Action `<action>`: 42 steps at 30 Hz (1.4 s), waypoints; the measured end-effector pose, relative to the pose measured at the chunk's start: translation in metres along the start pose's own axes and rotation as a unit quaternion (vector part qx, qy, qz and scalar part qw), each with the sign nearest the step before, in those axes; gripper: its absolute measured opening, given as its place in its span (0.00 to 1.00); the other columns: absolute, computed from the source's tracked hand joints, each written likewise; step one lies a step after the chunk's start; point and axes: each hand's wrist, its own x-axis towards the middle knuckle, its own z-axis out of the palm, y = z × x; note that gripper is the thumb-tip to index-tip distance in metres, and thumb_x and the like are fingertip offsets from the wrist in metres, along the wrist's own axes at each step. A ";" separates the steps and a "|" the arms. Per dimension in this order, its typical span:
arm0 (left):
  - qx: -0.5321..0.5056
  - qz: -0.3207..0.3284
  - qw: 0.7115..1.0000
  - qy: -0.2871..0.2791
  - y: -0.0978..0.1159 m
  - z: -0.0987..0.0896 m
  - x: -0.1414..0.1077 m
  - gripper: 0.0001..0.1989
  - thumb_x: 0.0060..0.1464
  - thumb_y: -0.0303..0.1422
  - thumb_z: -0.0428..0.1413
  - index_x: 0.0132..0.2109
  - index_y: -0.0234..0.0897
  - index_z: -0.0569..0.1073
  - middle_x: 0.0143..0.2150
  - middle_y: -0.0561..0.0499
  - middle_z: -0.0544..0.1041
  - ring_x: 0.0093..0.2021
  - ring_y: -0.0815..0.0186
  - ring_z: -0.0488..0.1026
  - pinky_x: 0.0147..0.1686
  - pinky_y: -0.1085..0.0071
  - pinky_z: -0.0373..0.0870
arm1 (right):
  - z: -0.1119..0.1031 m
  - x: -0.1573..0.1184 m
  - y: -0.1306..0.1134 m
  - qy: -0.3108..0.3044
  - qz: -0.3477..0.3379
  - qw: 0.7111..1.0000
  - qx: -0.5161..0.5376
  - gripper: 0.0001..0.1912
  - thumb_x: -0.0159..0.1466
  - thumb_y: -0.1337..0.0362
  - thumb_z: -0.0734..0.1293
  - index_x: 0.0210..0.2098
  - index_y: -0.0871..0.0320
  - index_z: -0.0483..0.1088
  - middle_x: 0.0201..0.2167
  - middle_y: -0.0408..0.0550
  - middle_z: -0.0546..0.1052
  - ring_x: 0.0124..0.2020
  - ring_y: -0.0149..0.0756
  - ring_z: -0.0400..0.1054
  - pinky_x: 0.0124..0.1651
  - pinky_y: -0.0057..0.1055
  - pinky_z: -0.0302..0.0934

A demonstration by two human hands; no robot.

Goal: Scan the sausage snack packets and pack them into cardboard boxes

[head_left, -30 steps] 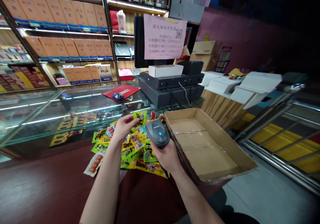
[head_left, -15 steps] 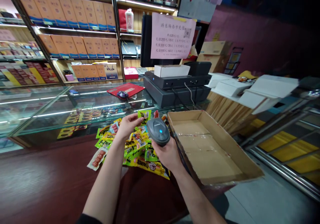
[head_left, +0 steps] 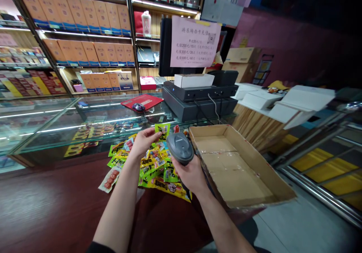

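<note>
My left hand (head_left: 144, 141) pinches a small green snack packet (head_left: 163, 129) and holds it up over a heap of snack packets (head_left: 154, 162). My right hand (head_left: 191, 175) is wrapped round the handle of a dark grey barcode scanner (head_left: 180, 147). The scanner's head points away from me, just right of the green packet and apart from it. Below both hands the heap mixes yellow and green wrappers. At its left edge lies a clear packet of small reddish sausages (head_left: 111, 179). My right fingers are partly hidden under the scanner.
An open cardboard box (head_left: 237, 177) stands right of the heap. Behind it are a monitor with a pink sign (head_left: 195, 42) and a dark cash drawer (head_left: 195, 108). A mouse (head_left: 138, 106) sits on a red mat (head_left: 151, 100) on the glass counter (head_left: 65, 123). Shelves of orange boxes (head_left: 93, 15) rise behind.
The blue light on top of the scanner has gone out. The green packet has shifted very slightly left; both hands keep their grip.
</note>
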 end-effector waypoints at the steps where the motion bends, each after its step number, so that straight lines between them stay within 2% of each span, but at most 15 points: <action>1: 0.002 0.001 1.000 0.003 0.001 0.001 0.000 0.22 0.40 0.45 0.70 0.38 0.33 0.81 0.28 0.53 0.77 0.26 0.73 0.66 0.29 0.75 0.63 | -0.003 -0.003 -0.002 -0.002 0.014 1.000 0.011 0.11 0.61 0.60 0.68 0.23 0.54 0.68 0.16 0.42 0.70 0.20 0.35 0.66 0.25 0.30 0.64; 5: 0.011 -0.006 1.000 -0.005 0.003 0.010 -0.002 0.22 0.39 0.45 0.71 0.37 0.33 0.80 0.27 0.54 0.76 0.25 0.73 0.66 0.27 0.76 0.62 | -0.031 -0.019 -0.013 -0.003 0.083 0.995 0.049 0.15 0.64 0.55 0.69 0.24 0.56 0.70 0.16 0.42 0.71 0.17 0.32 0.65 0.24 0.29 0.63; 9: 0.013 -0.008 0.999 -0.032 0.005 0.038 -0.013 0.22 0.40 0.45 0.70 0.39 0.34 0.79 0.27 0.54 0.76 0.24 0.73 0.67 0.27 0.76 0.63 | -0.081 -0.038 -0.018 0.045 0.132 0.988 0.062 0.19 0.63 0.50 0.69 0.24 0.58 0.72 0.16 0.43 0.71 0.17 0.31 0.64 0.22 0.27 0.61; 12: 0.011 -0.004 0.998 -0.070 0.001 0.075 -0.024 0.20 0.40 0.43 0.71 0.37 0.34 0.79 0.28 0.53 0.78 0.25 0.72 0.69 0.29 0.75 0.66 | -0.123 -0.051 -0.013 0.112 0.159 0.980 0.035 0.21 0.62 0.48 0.70 0.24 0.59 0.73 0.16 0.43 0.71 0.17 0.31 0.64 0.21 0.26 0.59; 16: -0.006 -0.011 0.990 -0.143 -0.008 0.140 -0.028 0.22 0.40 0.44 0.71 0.40 0.34 0.79 0.34 0.49 0.81 0.29 0.69 0.74 0.31 0.73 0.70 | -0.168 -0.065 -0.008 0.195 0.180 0.964 0.004 0.21 0.60 0.48 0.71 0.23 0.59 0.72 0.15 0.43 0.71 0.16 0.32 0.64 0.21 0.27 0.60; 19: 0.007 -0.001 0.984 -0.179 -0.012 0.181 -0.024 0.28 0.41 0.44 0.70 0.47 0.33 0.79 0.36 0.47 0.82 0.32 0.66 0.76 0.35 0.70 0.72 | -0.188 -0.075 -0.008 0.224 0.185 0.957 -0.010 0.22 0.60 0.48 0.71 0.21 0.59 0.71 0.15 0.44 0.71 0.16 0.31 0.64 0.21 0.27 0.60; 22: 0.044 0.010 0.982 -0.181 -0.015 0.198 -0.019 0.28 0.45 0.46 0.67 0.50 0.33 0.79 0.37 0.46 0.82 0.35 0.64 0.77 0.36 0.69 0.73 | -0.194 -0.083 -0.008 0.228 0.185 0.956 -0.015 0.21 0.60 0.49 0.72 0.20 0.59 0.70 0.15 0.44 0.71 0.17 0.31 0.64 0.22 0.27 0.60; 25: 0.073 0.007 0.983 -0.168 -0.018 0.189 -0.017 0.26 0.47 0.47 0.66 0.48 0.33 0.79 0.38 0.45 0.82 0.36 0.64 0.77 0.35 0.69 0.73 | -0.192 -0.086 -0.007 0.219 0.177 0.959 -0.021 0.20 0.60 0.50 0.72 0.21 0.59 0.70 0.15 0.44 0.71 0.17 0.32 0.64 0.22 0.27 0.60; 32: 0.087 -0.010 0.990 -0.114 -0.013 0.140 -0.020 0.25 0.45 0.47 0.67 0.45 0.33 0.80 0.36 0.46 0.82 0.33 0.65 0.76 0.35 0.69 0.73 | -0.171 -0.078 -0.009 0.187 0.174 0.966 -0.028 0.23 0.61 0.47 0.70 0.19 0.58 0.69 0.15 0.45 0.70 0.17 0.33 0.65 0.22 0.28 0.60; 36: 0.112 -0.017 0.990 -0.087 -0.019 0.107 -0.025 0.25 0.44 0.46 0.67 0.45 0.33 0.80 0.35 0.45 0.82 0.32 0.64 0.77 0.34 0.68 0.73 | -0.147 -0.068 -0.012 0.147 0.159 0.976 0.001 0.24 0.61 0.47 0.71 0.18 0.57 0.67 0.14 0.44 0.70 0.16 0.32 0.63 0.21 0.27 0.59; 40: 0.156 -0.023 0.984 -0.082 -0.040 0.073 -0.029 0.19 0.46 0.40 0.66 0.43 0.33 0.80 0.36 0.45 0.83 0.36 0.60 0.79 0.38 0.66 0.73 | -0.113 -0.056 -0.012 0.101 0.126 0.987 0.019 0.22 0.62 0.48 0.70 0.20 0.56 0.67 0.14 0.43 0.69 0.16 0.32 0.62 0.20 0.27 0.58; 42: 0.197 -0.018 0.977 -0.078 -0.052 0.062 -0.030 0.17 0.48 0.38 0.65 0.44 0.34 0.80 0.36 0.44 0.83 0.38 0.59 0.79 0.41 0.65 0.73 | -0.098 -0.051 -0.011 0.078 0.112 0.991 0.017 0.20 0.62 0.49 0.70 0.22 0.56 0.68 0.15 0.42 0.70 0.17 0.32 0.63 0.21 0.27 0.60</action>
